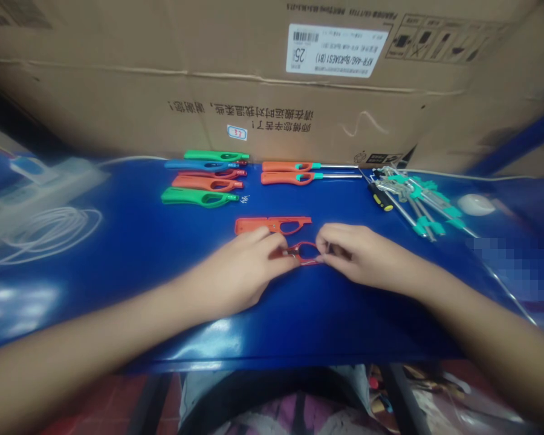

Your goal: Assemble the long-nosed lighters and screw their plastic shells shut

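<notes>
My left hand and my right hand meet at the middle of the blue table, both pinched on an orange lighter shell half lying flat. Only its trigger loop shows between my fingers. A second orange shell half lies just behind my left hand, not touched.
Green, blue and orange lighter handles lie in a row at the back, two orange lighters with metal nozzles beside them. A pile of nozzle parts and a screwdriver sit at the right. White cable coils left; a cardboard box stands behind.
</notes>
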Available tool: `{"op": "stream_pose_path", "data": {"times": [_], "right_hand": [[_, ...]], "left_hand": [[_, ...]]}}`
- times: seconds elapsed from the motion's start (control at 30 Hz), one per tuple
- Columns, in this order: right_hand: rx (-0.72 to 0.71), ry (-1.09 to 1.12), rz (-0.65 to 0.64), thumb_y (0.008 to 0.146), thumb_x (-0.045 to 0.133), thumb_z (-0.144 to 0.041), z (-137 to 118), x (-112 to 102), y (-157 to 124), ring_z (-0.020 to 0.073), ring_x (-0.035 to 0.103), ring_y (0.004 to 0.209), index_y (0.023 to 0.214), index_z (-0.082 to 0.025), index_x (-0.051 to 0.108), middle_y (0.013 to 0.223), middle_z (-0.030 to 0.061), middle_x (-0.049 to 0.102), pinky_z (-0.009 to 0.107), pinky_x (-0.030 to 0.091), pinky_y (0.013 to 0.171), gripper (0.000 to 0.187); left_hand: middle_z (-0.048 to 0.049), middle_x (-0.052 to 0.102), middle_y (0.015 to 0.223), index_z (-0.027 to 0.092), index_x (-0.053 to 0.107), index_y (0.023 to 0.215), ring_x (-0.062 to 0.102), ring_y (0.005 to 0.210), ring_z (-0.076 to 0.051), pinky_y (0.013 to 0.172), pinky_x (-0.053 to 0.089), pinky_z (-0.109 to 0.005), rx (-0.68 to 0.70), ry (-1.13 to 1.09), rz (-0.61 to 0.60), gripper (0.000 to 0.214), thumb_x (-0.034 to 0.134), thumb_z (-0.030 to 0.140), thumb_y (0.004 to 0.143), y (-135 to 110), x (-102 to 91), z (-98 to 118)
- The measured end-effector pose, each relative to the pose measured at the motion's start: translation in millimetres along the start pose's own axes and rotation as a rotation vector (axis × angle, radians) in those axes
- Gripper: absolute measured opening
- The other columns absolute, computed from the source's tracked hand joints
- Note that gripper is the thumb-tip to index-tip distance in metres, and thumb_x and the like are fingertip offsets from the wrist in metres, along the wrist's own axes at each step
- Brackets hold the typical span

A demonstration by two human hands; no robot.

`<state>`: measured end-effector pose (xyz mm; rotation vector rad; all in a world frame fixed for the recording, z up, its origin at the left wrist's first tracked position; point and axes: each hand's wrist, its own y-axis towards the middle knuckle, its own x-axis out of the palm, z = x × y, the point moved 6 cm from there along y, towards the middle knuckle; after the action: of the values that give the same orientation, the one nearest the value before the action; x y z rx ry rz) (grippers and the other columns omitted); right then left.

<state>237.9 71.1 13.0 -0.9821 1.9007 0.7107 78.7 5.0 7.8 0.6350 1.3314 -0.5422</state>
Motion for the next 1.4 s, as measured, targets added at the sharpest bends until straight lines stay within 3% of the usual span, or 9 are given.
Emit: {"op": "stream_pose_path", "data": {"times": [0.33, 0.63, 0.73, 0.9, 1.17, 1.4], "right_hand": [[0.098, 0.087, 0.045, 0.088, 0.060, -0.009, 6, 4, 2, 0.0066, 0.046, 0.057, 0.086, -0.019, 0.059, 0.084, -0.0020, 0.055, 0.022, 0.039, 0.059, 0.009], [-0.001, 0.138, -0.037, 0.094, 0.059, -0.021, -3, 3, -1, 0.0099, 0.053, 0.074, 0.091, -0.020, 0.065, 0.096, 0.0013, 0.059, 0.023, 0.041, 0.068, 0.007], [-0.008, 0.091, 0.007, 0.098, 0.055, -0.027, -3, 5, 2, 0.0112, 0.055, 0.075, 0.083, -0.018, 0.064, 0.091, 0.0019, 0.059, 0.025, 0.041, 0.069, 0.020], [0.035, -0.006, 0.112, 0.091, 0.063, -0.017, 3, 9, 4, 0.0118, 0.058, 0.072, 0.092, -0.017, 0.066, 0.086, 0.0016, 0.064, 0.023, 0.041, 0.064, 0.003], [0.019, -0.043, 0.164, 0.095, 0.057, -0.019, 3, 10, 5, 0.0163, 0.065, 0.079, 0.091, -0.017, 0.072, 0.088, 0.0054, 0.071, 0.027, 0.046, 0.070, 0.016], [0.001, -0.056, 0.203, 0.095, 0.056, -0.019, 0, 11, 5, 0.0153, 0.061, 0.074, 0.087, -0.018, 0.069, 0.085, 0.0049, 0.068, 0.026, 0.044, 0.066, 0.015]], "left_hand": [[-0.0091, 0.068, 0.116, 0.017, 0.061, 0.130, 0.059, 0.109, -0.024, 0.098, 0.053, -0.042, -0.052, -0.119, 0.102, 0.032, 0.046, 0.017, 0.102, 0, 0.8, -6], [-0.0113, 0.068, 0.121, 0.013, 0.066, 0.125, 0.062, 0.111, -0.023, 0.099, 0.055, -0.038, -0.008, -0.108, 0.158, 0.029, 0.048, 0.019, 0.102, 1, 4.2, -7], [-0.0107, 0.068, 0.120, 0.014, 0.068, 0.122, 0.063, 0.110, -0.024, 0.099, 0.055, -0.038, -0.017, -0.090, 0.143, 0.030, 0.047, 0.020, 0.103, 1, 3.8, -8], [-0.0099, 0.068, 0.116, 0.016, 0.070, 0.122, 0.065, 0.106, -0.025, 0.093, 0.058, -0.041, -0.044, -0.060, 0.110, 0.031, 0.047, 0.023, 0.103, 0, 1.8, -9], [-0.0095, 0.068, 0.112, 0.016, 0.067, 0.126, 0.064, 0.104, -0.023, 0.092, 0.057, -0.038, -0.040, -0.095, 0.118, 0.030, 0.050, 0.021, 0.101, 1, 3.4, -9], [-0.0110, 0.067, 0.111, 0.014, 0.067, 0.123, 0.064, 0.102, -0.023, 0.090, 0.058, -0.039, -0.026, -0.083, 0.126, 0.030, 0.047, 0.021, 0.102, 2, 3.7, -8]]}}
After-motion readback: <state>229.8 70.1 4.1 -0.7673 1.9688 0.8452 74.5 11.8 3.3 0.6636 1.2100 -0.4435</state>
